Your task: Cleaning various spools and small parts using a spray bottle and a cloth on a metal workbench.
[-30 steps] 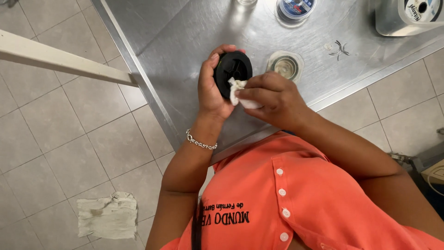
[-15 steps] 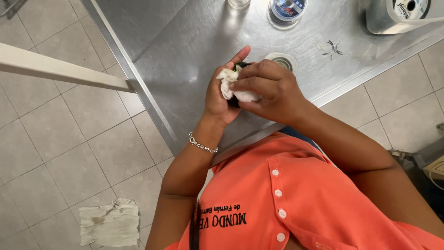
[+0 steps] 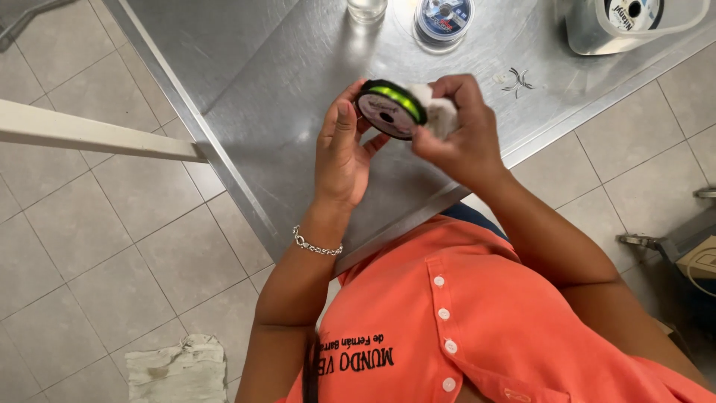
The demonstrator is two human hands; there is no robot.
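Nearest us, a crumpled dirty white rag (image 3: 177, 369) lies on the tiled floor at 7 o'clock. Above the brushed steel table (image 3: 283, 112), our left hand (image 3: 341, 149) pinches the small black round spool wound with fluorescent green line (image 3: 389, 109), thumb on its face, fingers behind. Our right hand (image 3: 461, 130) presses a small white cloth wad (image 3: 440, 113) to the spool's rim at 3 o'clock. We judge the spool light, rigid and smooth-sided; best held by its flat faces. Farther, at 12 o'clock: a clear glass (image 3: 366, 9) and a flat blue-labelled spool (image 3: 443, 18). At 1 o'clock: a clear plastic container (image 3: 630, 26).
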